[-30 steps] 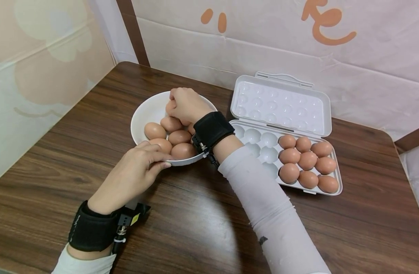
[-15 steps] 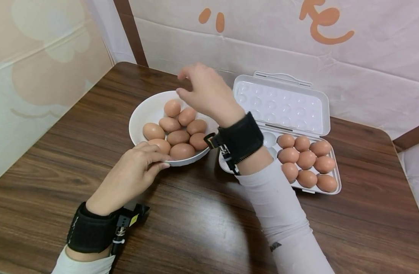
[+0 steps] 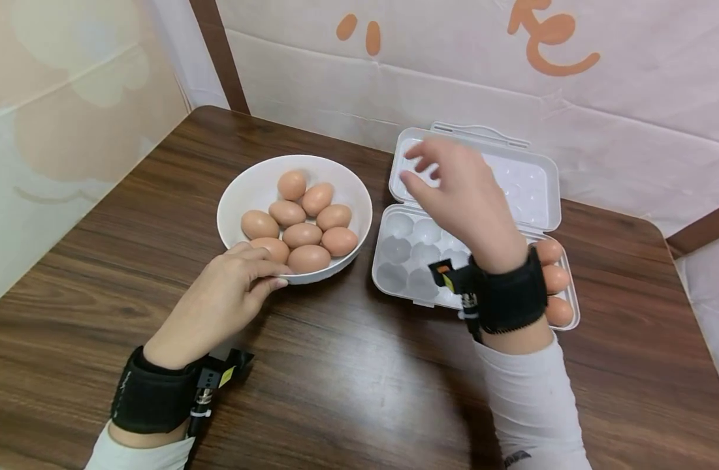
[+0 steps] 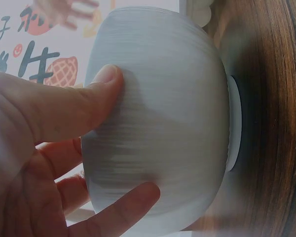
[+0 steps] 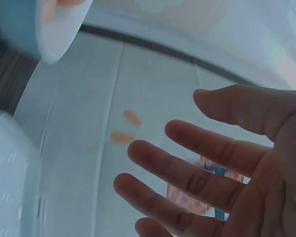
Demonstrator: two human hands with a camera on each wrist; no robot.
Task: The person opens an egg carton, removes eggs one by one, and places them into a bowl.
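Left hand (image 3: 226, 294) low with fingers curved, right hand (image 3: 462, 196) raised, fingers spread and relaxed

Bare table (image 3: 347, 365) lies open along the near side; the bowl (image 3: 247, 189) blocks the left, the egg carton (image 3: 394, 287) the right; narrow gap between.

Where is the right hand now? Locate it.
In the head view, the right hand hovers empty, fingers spread, over the open egg carton, right of the bowl.
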